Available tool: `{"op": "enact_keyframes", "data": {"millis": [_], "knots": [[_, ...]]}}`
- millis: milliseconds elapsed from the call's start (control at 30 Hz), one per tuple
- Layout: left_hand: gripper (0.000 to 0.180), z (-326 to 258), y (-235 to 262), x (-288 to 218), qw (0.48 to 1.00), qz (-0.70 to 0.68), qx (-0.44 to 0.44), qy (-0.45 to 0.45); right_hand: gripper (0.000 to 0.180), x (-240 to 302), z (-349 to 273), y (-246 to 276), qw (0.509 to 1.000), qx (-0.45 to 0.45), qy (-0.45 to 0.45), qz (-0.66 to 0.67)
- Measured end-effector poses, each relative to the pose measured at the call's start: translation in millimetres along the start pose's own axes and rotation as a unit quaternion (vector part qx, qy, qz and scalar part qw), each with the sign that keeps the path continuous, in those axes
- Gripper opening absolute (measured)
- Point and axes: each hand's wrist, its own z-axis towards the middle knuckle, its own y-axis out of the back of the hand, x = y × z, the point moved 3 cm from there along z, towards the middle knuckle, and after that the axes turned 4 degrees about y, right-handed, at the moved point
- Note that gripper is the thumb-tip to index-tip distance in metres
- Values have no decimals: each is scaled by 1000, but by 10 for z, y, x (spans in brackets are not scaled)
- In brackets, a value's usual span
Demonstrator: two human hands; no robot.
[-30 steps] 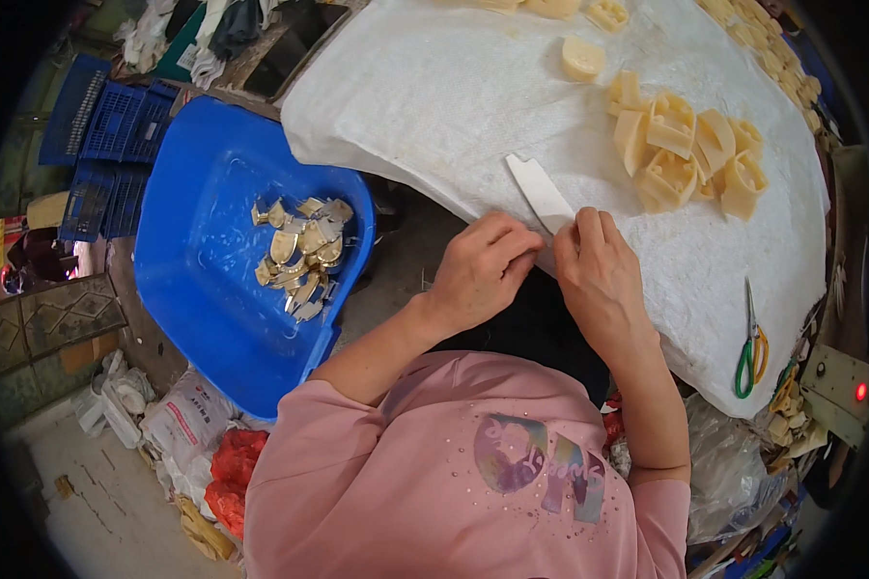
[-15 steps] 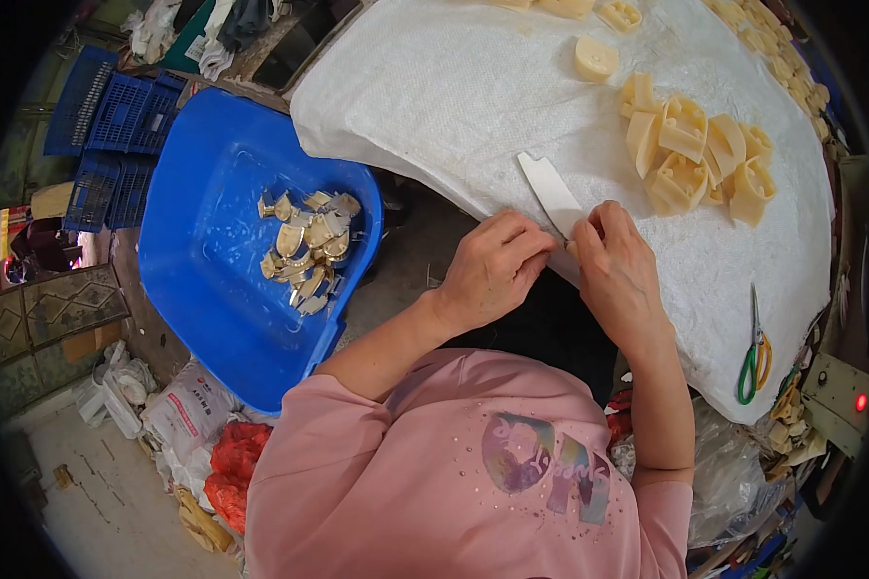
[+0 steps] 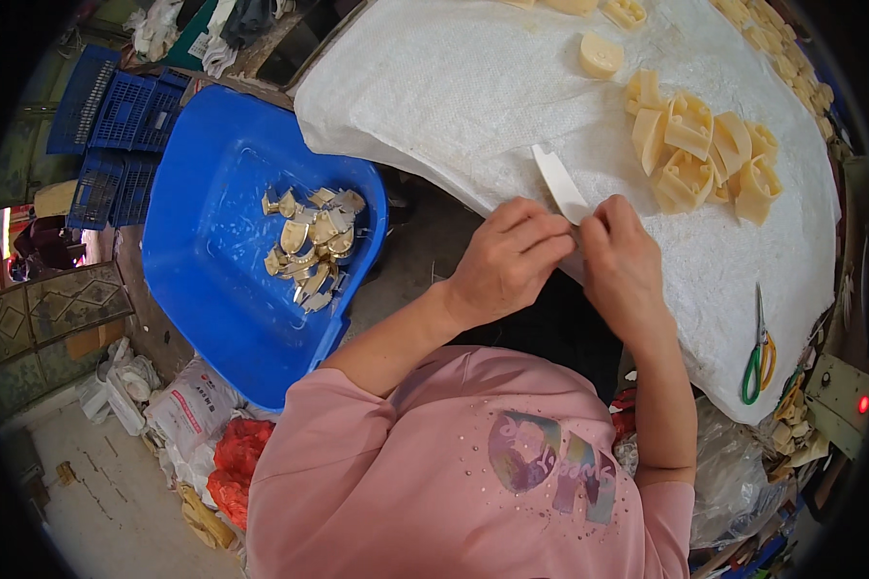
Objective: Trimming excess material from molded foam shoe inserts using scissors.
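A flat, white, blade-shaped piece [image 3: 559, 185] rises from between my fingertips, over the near edge of the white-covered table. Its lower end disappears at the fingers of my right hand [image 3: 626, 265], which are closed around it. Close beside, my left hand [image 3: 512, 256] is closed too, thumb and fingers pressed together; whatever is in that pinch is hidden. On the table beyond my right hand lies a pile of cream-coloured, hollow moulded parts [image 3: 687, 135]. A single rounded cream part [image 3: 601, 56] rests a little farther off.
Left of me stands a blue plastic tub [image 3: 198, 193] with several shiny gold-and-silver parts [image 3: 309, 241] inside. Scissors [image 3: 757, 347] with green and yellow handles lie at the table's right side. Blue crates [image 3: 130, 111] are stacked far left; bags [image 3: 198, 405] sit on the floor below.
The white piece has shifted slightly right and turned, so its face looks narrower. My left hand has moved a little right, closer to my right fingertips.
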Motion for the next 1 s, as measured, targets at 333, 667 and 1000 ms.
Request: {"op": "enact_keyframes", "data": {"millis": [333, 667, 1000], "knots": [[24, -83, -190, 39, 988, 146, -13, -49, 11, -217, -6, 14, 983, -37, -31, 178], [20, 23, -233, 10, 990, 140, -7, 8, 17, -755, -675, 369, 884, -318, -215, 268], [40, 234, -276, -34, 991, 118, 16, 67, 25, -508, -751, 587, 925, -329, -145, 122]]}}
